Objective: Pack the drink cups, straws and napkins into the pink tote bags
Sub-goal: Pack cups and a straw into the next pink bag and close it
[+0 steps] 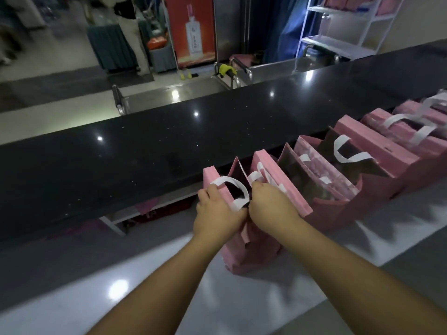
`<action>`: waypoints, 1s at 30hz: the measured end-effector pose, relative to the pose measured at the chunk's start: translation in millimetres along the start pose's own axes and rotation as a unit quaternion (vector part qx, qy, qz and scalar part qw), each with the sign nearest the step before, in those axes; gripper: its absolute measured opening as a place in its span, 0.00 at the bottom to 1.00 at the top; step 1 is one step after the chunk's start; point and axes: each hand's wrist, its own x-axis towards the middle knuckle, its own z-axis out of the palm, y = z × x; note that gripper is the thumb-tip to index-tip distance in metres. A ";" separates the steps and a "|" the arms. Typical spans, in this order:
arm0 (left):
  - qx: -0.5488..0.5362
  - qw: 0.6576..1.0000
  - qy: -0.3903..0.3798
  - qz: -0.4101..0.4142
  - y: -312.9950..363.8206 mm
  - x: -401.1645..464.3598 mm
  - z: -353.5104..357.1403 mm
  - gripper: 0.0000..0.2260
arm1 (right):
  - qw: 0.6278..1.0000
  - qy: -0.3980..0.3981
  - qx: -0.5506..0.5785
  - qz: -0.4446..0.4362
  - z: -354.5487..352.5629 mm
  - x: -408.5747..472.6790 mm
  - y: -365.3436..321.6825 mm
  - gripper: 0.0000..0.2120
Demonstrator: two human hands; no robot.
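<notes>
Dim shop interior; along the glossy white bench's far edge, under the black speckled ledge, stands a row of pink paper tote bags. I judge I'm opening the nearest pink tote: left hand and right hand pinch its rim. Next, widen it. Contents hidden; cups, straws, napkins unseen.

dim indoor view, wide-angle bend at the edges
ceiling lights glint on the black counter; far background blurred.
</notes>
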 end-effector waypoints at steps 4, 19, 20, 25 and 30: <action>-0.009 0.999 0.018 -0.029 4.8 -3.0 2.9 0.38 | 0.999 -0.005 -0.032 -0.012 9.5 14.8 3.3 0.19; -0.170 0.970 0.143 -0.100 -64.0 -56.8 -49.9 0.15 | 0.994 -0.107 -0.008 -0.002 4.1 13.7 -26.1 0.13; -0.175 0.967 0.154 -0.102 -72.6 -67.0 -58.3 0.14 | 0.996 -0.080 0.015 -0.032 3.9 6.0 -29.7 0.10; -0.206 0.946 0.215 -0.132 -126.8 -133.2 -100.1 0.20 | 0.988 -0.073 0.015 -0.136 1.9 -46.5 -87.9 0.05; -0.207 0.924 0.278 -0.159 -204.5 -224.6 -136.5 0.23 | 0.972 -0.091 0.007 -0.217 24.8 -119.2 -179.3 0.07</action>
